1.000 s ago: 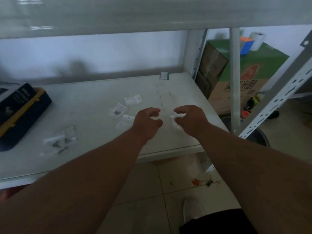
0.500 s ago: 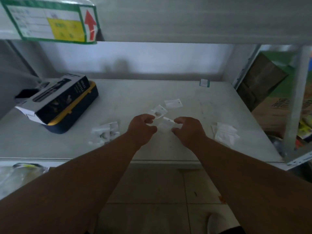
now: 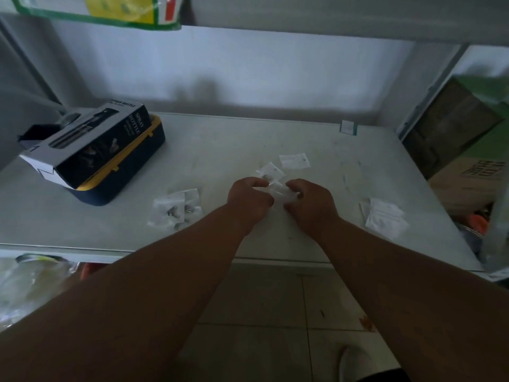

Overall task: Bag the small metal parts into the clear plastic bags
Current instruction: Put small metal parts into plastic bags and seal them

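Change since half a second ago: both hands have drawn closer together over the shelf middle, and the view has dropped slightly, cropping the label overhead.

Surface: white shelf board, flat, matte, faintly scuffed and smudged, front lip rounded. White wall behind, dimly lit, with soft shadows. Upper shelf overhead carrying a green-bordered label with yellow and red panels. Perforated metal upright at right. Pale tiled floor below, with an orange speck.

Hands: left hand and right hand, fingers curled inward, together pinching one small clear plastic bag between them just above the board. The bag is thin, glossy and crumpled; its contents cannot be made out.

Task items: filled bags, a loose cluster left of the left hand, each transparent with small dark metal parts inside. One bagged part just beyond the fingers. One flat bag farther back. Stack of empty bags right of the right hand, flat, rectangular, whitish.

Other: black printed carton, marked "spray bottle", lying tilted on a navy case with yellow trim, far left. Small white-green tag at rear right. Brown and green cardboard box beyond the shelf, right.
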